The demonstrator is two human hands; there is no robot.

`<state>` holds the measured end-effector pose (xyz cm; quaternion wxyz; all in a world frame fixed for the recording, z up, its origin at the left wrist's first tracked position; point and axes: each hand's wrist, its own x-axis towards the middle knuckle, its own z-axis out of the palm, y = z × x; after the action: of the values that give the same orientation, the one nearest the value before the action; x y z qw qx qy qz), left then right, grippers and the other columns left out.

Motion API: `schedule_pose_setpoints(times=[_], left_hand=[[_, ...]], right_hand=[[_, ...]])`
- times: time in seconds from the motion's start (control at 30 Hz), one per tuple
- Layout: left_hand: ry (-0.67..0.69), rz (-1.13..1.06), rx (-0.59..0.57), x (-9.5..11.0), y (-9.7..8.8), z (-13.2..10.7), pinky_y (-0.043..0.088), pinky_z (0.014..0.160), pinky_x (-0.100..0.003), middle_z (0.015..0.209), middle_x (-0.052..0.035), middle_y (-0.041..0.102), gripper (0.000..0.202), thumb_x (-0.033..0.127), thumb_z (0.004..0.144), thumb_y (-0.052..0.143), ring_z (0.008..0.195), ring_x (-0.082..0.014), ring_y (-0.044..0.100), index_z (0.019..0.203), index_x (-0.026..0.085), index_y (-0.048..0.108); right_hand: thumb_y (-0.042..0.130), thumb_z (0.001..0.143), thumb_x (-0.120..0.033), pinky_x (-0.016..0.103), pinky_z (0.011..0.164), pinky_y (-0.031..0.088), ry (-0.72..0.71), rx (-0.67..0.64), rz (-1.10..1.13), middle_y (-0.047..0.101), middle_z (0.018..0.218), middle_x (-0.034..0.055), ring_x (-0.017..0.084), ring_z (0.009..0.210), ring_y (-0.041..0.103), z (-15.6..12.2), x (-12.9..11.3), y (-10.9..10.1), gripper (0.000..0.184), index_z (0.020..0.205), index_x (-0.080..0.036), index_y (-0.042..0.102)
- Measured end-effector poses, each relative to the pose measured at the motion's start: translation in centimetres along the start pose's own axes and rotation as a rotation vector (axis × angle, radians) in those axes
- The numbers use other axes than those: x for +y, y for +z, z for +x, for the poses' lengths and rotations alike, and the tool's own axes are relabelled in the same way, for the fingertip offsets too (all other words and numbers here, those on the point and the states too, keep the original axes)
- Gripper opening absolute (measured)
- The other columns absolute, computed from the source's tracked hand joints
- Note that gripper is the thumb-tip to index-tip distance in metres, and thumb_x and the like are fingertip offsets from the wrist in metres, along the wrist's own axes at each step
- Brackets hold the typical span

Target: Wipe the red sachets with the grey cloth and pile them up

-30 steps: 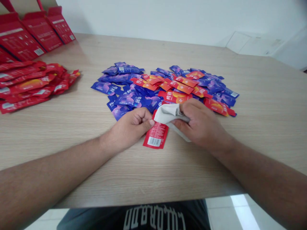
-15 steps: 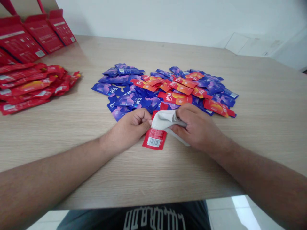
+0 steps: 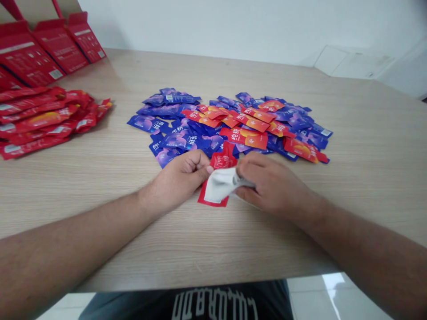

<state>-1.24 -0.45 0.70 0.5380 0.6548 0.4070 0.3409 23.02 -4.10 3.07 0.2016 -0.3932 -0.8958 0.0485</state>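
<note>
A red sachet (image 3: 224, 156) with a narrow neck lies back side up on the table, in front of the sachet pile. At its left edge, my left hand (image 3: 187, 172) pinches it between thumb and fingers. Bunched in my right hand (image 3: 267, 181) is a white cloth (image 3: 218, 186), whose loose part lies over the lower half of the sachet and hides its barcode. Just beyond both hands spreads a pile of purple-blue sachets (image 3: 182, 138), with several orange-red sachets (image 3: 245, 137) on top.
A stack of red sachets (image 3: 40, 118) lies at the left. Behind it, red cardboard boxes (image 3: 55, 46) stand with their flaps up. The wooden table (image 3: 187, 253) meets a white wall (image 3: 213, 31) at the back, and its front edge is close to my lap.
My right hand has moved slightly left and toward me, sweeping the cloth down from the sachet's middle over its barcode end. The sachet's upper part is now uncovered. My left hand stays put.
</note>
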Motion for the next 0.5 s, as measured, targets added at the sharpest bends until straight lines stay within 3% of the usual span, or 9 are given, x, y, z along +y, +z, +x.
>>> schedule_pose_setpoints(times=[0.1,0.3,0.37,0.5], left_hand=[[0.011,0.010,0.001,0.0,-0.1,0.0,0.036,0.054,-0.023,0.070,0.0025,0.056,0.022,0.034,0.095,0.066,0.059,-0.0103,0.045,0.082,0.019,0.057],[0.012,0.032,-0.032,-0.2,-0.2,0.1,0.036,0.055,-0.024,0.070,0.0022,0.057,0.023,0.036,0.096,0.067,0.059,-0.0106,0.046,0.086,0.019,0.057],[0.009,0.030,-0.030,-0.1,-0.2,0.1,0.035,0.054,-0.023,0.070,0.0025,0.057,0.022,0.035,0.096,0.066,0.058,-0.0102,0.046,0.085,0.019,0.058],[0.012,0.033,-0.015,0.0,-0.1,0.1,0.036,0.053,-0.023,0.069,0.0032,0.056,0.020,0.032,0.097,0.064,0.057,-0.0094,0.045,0.084,0.018,0.057]], right_hand=[[0.067,0.097,-0.023,0.034,0.077,0.047,-0.063,-0.114,0.005,0.066,0.101,0.0051,0.022,0.090,0.062,-0.2,-0.9,-0.1,0.003,0.099,-0.022,0.065],[0.069,0.098,-0.033,0.036,0.076,0.047,0.143,0.178,-0.072,0.065,0.098,0.0082,0.025,0.090,0.061,0.1,0.8,-0.3,0.017,0.094,-0.020,0.059],[0.068,0.098,-0.032,0.035,0.076,0.046,0.104,0.134,-0.037,0.064,0.097,0.0072,0.024,0.089,0.060,0.1,0.7,-0.1,0.016,0.093,-0.020,0.059],[0.068,0.097,-0.026,0.034,0.078,0.047,-0.027,-0.092,0.035,0.064,0.099,0.0052,0.022,0.089,0.060,-0.2,-0.6,-0.1,0.007,0.096,-0.021,0.062]])
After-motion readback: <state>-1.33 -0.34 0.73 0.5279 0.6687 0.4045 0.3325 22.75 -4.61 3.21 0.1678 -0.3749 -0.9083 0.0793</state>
